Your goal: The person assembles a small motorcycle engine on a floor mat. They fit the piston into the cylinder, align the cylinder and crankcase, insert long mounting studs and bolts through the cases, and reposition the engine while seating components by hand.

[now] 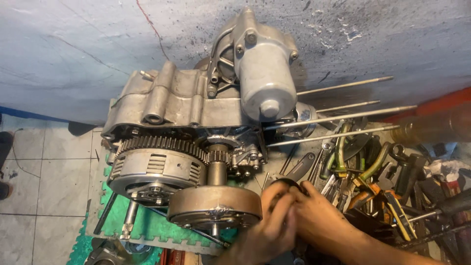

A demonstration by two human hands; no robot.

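Note:
A grey motorcycle engine [186,103] lies on its side with its cover off. A large toothed clutch gear [157,164] and a round drum [213,203] are exposed. Both hands meet just right of the drum. My left hand [267,228] and my right hand [319,221] are clasped together around a small dark round part [283,184]. Only its top edge shows above my fingers, so what it is stays unclear. My right forearm runs off toward the lower right.
Long metal studs [343,118] stick out of the engine to the right. A heap of pliers, wrenches and other tools [378,176] fills the right side. Green foam matting [147,228] lies under the engine. Tiled floor [44,181] is on the left and a grey wall [73,49] behind.

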